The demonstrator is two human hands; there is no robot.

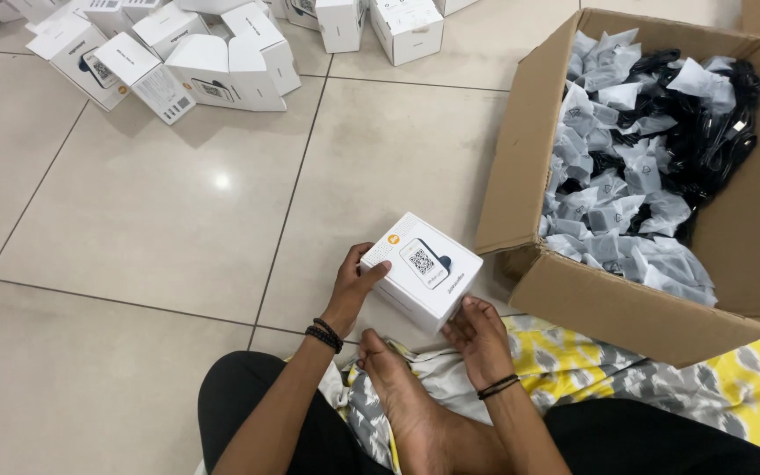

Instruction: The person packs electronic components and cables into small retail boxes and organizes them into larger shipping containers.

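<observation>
A person sitting on a tiled floor (134, 229) is holding a small white box (421, 269) in both hands just above the lap, with a bare foot (402, 396) resting below it. The left hand (351, 286) is pressing its grip against the box's left side, thumb lying on the upper edge, while the right hand (478, 339) is closing its fingers on the lower right corner; both grips are holding the box, which is tilting so its printed top is facing the camera. Dark bead bracelets (324, 333) are circling the left wrist, and a thin dark band is circling the right. Just to the right, an open cardboard carton (626, 308) is lying on a yellow and grey patterned cloth (661, 369), brimming with small plastic-wrapped parts (609, 211) and black cables (714, 132). Well apart, toward the top left, a heap of similar white boxes (195, 53) is lying scattered across the floor
</observation>
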